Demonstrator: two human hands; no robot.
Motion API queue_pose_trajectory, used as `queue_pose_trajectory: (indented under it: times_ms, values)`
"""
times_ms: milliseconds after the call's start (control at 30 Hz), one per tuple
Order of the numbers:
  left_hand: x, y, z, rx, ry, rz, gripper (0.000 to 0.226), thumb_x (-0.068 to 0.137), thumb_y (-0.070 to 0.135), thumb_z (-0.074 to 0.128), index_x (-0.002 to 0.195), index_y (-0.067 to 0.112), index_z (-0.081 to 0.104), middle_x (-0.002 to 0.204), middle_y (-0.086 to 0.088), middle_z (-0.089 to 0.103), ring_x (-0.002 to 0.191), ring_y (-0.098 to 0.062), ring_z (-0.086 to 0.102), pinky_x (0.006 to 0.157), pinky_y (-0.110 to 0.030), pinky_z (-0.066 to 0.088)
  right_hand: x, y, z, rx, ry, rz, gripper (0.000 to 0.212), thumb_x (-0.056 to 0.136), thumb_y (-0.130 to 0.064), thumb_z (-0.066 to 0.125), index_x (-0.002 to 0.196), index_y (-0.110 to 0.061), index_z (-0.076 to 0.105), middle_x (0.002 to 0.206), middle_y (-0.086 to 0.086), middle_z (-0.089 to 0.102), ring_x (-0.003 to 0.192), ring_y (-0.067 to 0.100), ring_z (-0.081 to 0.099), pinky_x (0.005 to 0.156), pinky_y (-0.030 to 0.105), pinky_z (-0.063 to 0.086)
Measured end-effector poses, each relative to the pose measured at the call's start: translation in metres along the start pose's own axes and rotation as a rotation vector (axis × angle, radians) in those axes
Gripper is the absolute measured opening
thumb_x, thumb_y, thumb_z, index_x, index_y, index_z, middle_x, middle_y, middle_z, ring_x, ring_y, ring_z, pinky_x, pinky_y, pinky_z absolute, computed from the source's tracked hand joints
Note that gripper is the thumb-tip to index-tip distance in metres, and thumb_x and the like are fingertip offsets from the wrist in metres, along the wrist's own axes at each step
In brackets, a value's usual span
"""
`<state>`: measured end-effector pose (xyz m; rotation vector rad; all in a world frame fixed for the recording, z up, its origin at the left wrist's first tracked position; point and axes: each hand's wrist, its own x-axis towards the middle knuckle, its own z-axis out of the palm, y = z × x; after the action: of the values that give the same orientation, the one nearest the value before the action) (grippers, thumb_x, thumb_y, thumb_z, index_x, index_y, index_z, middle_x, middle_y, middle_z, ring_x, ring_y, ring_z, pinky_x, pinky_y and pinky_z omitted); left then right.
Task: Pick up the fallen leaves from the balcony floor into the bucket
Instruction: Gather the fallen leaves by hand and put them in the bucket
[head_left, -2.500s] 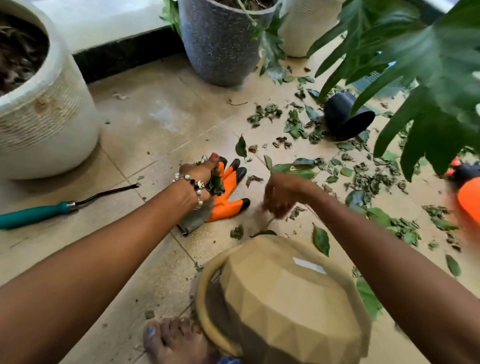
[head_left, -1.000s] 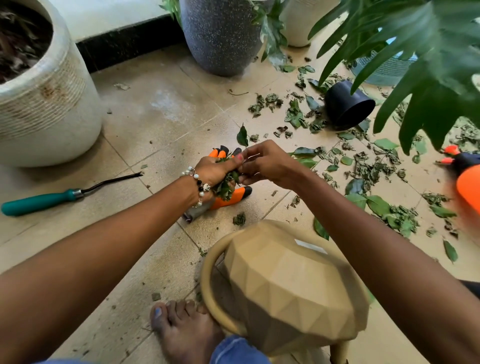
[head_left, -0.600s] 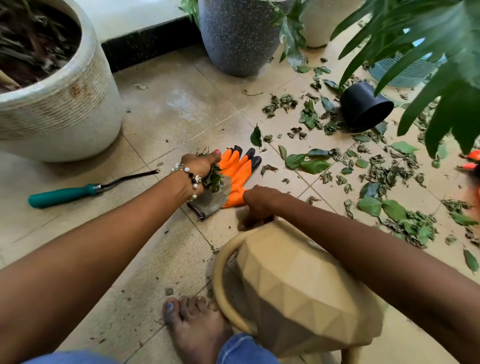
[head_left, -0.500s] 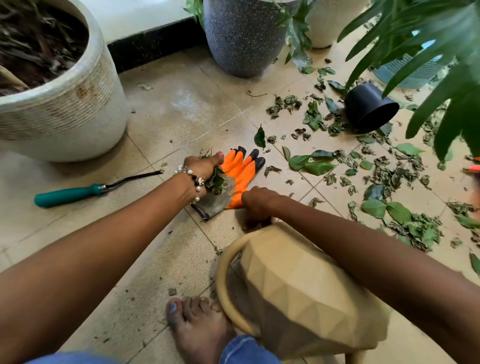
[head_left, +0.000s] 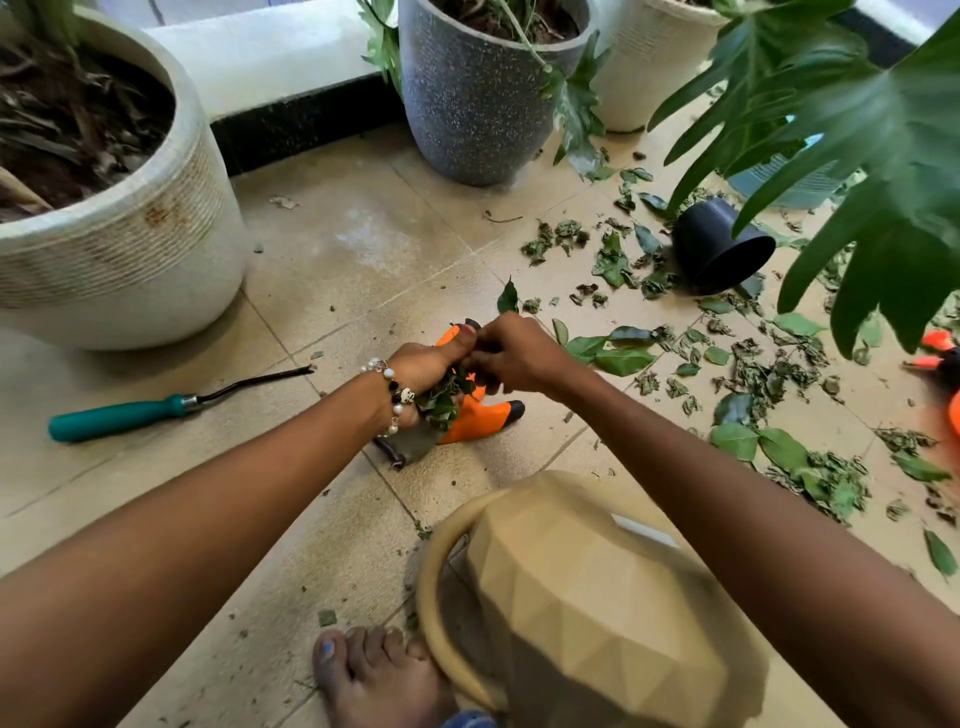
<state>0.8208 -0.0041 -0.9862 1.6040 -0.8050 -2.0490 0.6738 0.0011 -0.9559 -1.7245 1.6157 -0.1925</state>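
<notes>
Head view: crumpled green leaves (head_left: 441, 397) bunched where both hands (head_left: 467, 358) meet

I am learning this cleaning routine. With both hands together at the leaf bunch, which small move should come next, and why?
Probably the right hand should reach for more leaves nearby: the left hand holds only a small leaf bunch, and many remain on the floor.

Bare floor tile (head_left: 358, 244) lies open between the white planter (head_left: 130, 244) and grey pot (head_left: 467, 114). Teal-handled tool (head_left: 156, 405) lies left of the orange glove (head_left: 475, 410). Right side: scattered leaves (head_left: 753, 374), tipped black pot (head_left: 719, 249), overhanging fronds (head_left: 857, 130). Tan bucket (head_left: 582, 608) blocks the near foreground.
</notes>
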Motion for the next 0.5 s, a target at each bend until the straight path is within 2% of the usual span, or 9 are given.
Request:
queue_pose_trajectory:
  times_ms: [67,100,167,233,300,400,500]
  values:
    - [0.001,0.0,0.006,-0.052,0.02,0.02,0.042,0.079,0.04,0.075,0.078,0.0,0.062,0.069,-0.017,0.063,0.044,-0.02,0.057,0.053,-0.026,0.048,0.001,0.003,0.0,-0.085,-0.06,-0.033,0.017,0.095,-0.007,0.056,0.09,0.002,0.069,0.084,0.019,0.071,0.071,0.026,0.069,0.065,0.034,0.057]
    - [0.0,0.001,0.009,-0.09,0.043,0.035,0.036,0.081,0.032,0.076,0.078,-0.002,0.063,0.07,-0.018,0.063,0.043,-0.019,0.057,0.05,-0.025,0.048,0.0,0.007,-0.003,-0.052,-0.108,-0.037,0.017,0.095,-0.006,0.053,0.093,0.003,0.068,0.087,0.019,0.07,0.073,0.023,0.068,0.065,0.034,0.055]
    - [0.004,0.001,0.01,-0.118,0.135,0.068,0.024,0.081,0.017,0.078,0.077,-0.003,0.065,0.073,-0.019,0.064,0.041,-0.019,0.055,0.047,-0.023,0.048,-0.004,0.018,-0.016,0.162,-0.143,0.039,0.017,0.097,-0.005,0.053,0.1,0.003,0.067,0.093,0.019,0.069,0.074,0.019,0.066,0.063,0.03,0.055]
    - [0.008,0.005,0.005,-0.108,0.229,0.096,0.017,0.076,0.01,0.079,0.072,-0.001,0.066,0.072,-0.018,0.064,0.043,-0.02,0.055,0.05,-0.024,0.048,0.001,0.039,-0.026,0.227,0.029,0.175,0.017,0.093,-0.005,0.06,0.103,0.006,0.068,0.095,0.022,0.07,0.075,0.023,0.066,0.07,0.036,0.06]
    - [0.01,0.01,-0.002,-0.16,0.263,0.095,0.015,0.075,0.007,0.078,0.069,-0.001,0.067,0.07,-0.018,0.063,0.046,-0.022,0.055,0.051,-0.024,0.047,0.015,0.066,-0.032,-0.016,0.227,0.315,0.017,0.085,-0.004,0.068,0.099,0.006,0.071,0.096,0.024,0.071,0.085,0.03,0.069,0.081,0.045,0.058]
    - [0.016,0.015,-0.015,-0.27,0.258,0.071,0.026,0.079,0.004,0.073,0.053,0.001,0.067,0.063,-0.018,0.06,0.043,-0.022,0.052,0.048,-0.023,0.045,0.025,0.081,-0.021,-0.25,0.198,0.39,0.029,0.081,-0.017,0.077,0.105,-0.002,0.072,0.105,0.018,0.071,0.103,0.032,0.065,0.091,0.04,0.052]
    - [0.02,0.019,-0.024,-0.311,0.242,0.079,0.022,0.083,0.001,0.068,0.062,-0.005,0.063,0.063,-0.019,0.057,0.044,-0.023,0.051,0.046,-0.023,0.044,0.036,0.078,-0.002,-0.315,0.207,0.321,0.025,0.082,-0.017,0.074,0.103,-0.003,0.073,0.105,0.02,0.07,0.101,0.034,0.064,0.088,0.036,0.05]
